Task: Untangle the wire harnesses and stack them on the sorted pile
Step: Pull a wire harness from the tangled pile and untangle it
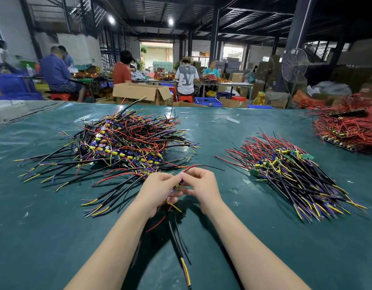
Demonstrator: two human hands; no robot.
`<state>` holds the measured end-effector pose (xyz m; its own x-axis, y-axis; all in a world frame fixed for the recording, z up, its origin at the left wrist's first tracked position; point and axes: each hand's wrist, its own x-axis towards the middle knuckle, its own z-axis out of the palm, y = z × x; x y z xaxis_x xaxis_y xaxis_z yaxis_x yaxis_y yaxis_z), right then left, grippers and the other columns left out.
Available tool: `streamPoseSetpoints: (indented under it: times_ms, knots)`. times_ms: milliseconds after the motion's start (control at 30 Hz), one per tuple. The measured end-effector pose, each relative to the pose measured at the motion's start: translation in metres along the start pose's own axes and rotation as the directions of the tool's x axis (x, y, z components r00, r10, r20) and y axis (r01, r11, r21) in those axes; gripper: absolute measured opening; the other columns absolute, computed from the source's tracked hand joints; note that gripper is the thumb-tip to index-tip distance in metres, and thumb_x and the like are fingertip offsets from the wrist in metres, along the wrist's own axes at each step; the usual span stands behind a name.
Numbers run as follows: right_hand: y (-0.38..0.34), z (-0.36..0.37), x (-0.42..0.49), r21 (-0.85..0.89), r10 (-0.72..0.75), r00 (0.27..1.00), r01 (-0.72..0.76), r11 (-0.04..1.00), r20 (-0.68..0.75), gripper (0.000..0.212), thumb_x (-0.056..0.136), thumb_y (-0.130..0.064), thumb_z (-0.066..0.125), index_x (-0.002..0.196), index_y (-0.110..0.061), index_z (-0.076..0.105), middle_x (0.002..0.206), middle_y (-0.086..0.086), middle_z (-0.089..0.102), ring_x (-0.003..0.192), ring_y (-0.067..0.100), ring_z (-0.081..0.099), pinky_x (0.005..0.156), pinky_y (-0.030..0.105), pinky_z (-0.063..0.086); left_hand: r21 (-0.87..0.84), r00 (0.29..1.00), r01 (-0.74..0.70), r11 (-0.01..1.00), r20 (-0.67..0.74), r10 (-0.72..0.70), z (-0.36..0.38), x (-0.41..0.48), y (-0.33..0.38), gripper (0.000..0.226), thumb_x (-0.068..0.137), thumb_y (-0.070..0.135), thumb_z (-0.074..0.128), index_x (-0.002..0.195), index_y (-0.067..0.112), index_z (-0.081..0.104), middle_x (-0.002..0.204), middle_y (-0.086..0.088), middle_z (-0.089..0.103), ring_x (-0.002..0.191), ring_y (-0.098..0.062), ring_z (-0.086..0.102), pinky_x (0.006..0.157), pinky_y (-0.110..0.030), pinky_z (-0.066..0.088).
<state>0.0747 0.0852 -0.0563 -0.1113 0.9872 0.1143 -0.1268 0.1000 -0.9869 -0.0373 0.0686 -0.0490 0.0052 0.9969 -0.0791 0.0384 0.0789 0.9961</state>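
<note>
One harness [179,184] is pinched by fingers [173,178] of left hand [157,191] and right hand [204,189], held clear of tangled heap [126,141] for sorted pile [285,170].

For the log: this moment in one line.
untangling | left hand, right hand: pinching one harness | tangled pile: left | sorted pile: right

Factory floor; wire piles [126,141], workers [186,76]
</note>
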Motion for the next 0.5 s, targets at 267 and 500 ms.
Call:
streamPoseSetpoints:
  times_ms: [267, 500]
  knots:
    - [0.001, 0.005, 0.001, 0.19, 0.056, 0.993, -0.036, 0.981, -0.101, 0.027, 0.084, 0.012, 0.054, 0.062, -0.004, 0.058, 0.052, 0.003, 0.055, 0.046, 0.011, 0.054, 0.047, 0.023, 0.052, -0.079, 0.993, -0.088, 0.993, 0.077, 0.094, -0.003, 0.002, -0.005, 0.018, 0.091, 0.004, 0.053, 0.087, -0.008, 0.066, 0.053, -0.003, 0.048, 0.04, -0.006, 0.039, 0.038, -0.013, 0.036]
    - [0.002, 0.012, -0.001, 0.255, 0.027, 0.987, 0.015, 0.967, -0.16, 0.026, 0.084, 0.013, 0.053, 0.072, -0.009, 0.057, 0.06, 0.005, 0.053, 0.046, 0.009, 0.053, 0.045, 0.017, 0.046, -0.166, 0.996, -0.042, 0.985, 0.068, 0.054, -0.006, 0.004, -0.006, 0.013, 0.088, 0.0, 0.056, 0.081, -0.003, 0.067, 0.058, -0.009, 0.063, 0.043, -0.01, 0.055, 0.042, -0.015, 0.043]
